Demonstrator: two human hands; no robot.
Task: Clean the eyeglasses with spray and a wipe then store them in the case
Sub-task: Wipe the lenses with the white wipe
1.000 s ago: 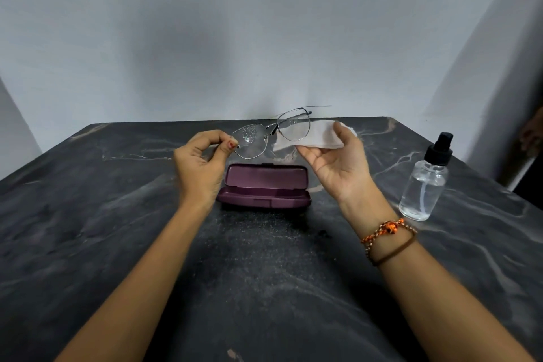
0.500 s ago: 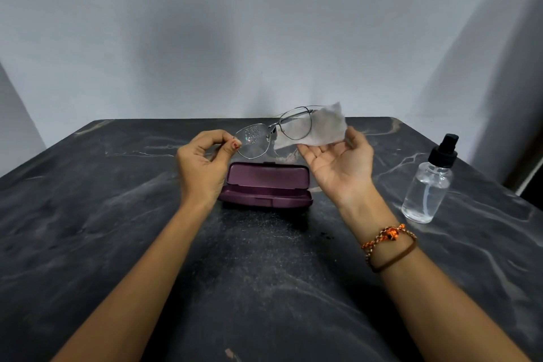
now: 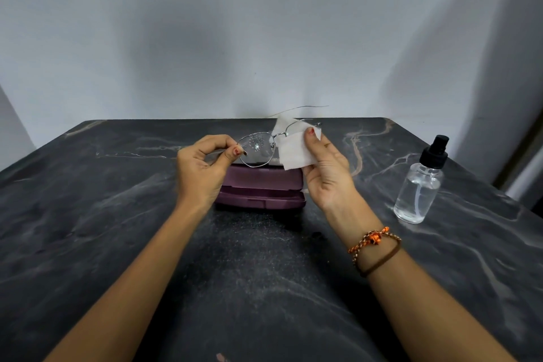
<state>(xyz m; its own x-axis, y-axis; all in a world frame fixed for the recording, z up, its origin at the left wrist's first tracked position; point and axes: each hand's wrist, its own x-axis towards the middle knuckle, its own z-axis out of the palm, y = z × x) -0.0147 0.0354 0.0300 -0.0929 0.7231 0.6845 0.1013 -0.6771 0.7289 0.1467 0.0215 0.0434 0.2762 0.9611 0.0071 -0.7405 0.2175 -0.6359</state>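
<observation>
Wiping is in hand: above the case (image 3: 260,189) near the tabletop's (image 3: 88,229) far edge, left hand (image 3: 202,173) pinches the eyeglasses (image 3: 257,148), right hand (image 3: 327,172) folds the wipe (image 3: 295,151) over one lens; the droplet-speckled lens likely needs rubbing next.

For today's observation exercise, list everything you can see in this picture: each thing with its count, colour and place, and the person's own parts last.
eyeglasses: one, thin silver frame, droplets on the left lens, held up above the case
wipe: one, white, wrapped over the right lens
glasses case: one, maroon, on the table below the hands; open or shut not clear
spray bottle: one, clear with black pump top, upright at the table's right
table: one, dark marbled
bracelets: two, one orange beaded and one brown, right wrist
left hand: grip pinching the frame's left edge
right hand: grip pressing the wipe onto the lens
</observation>
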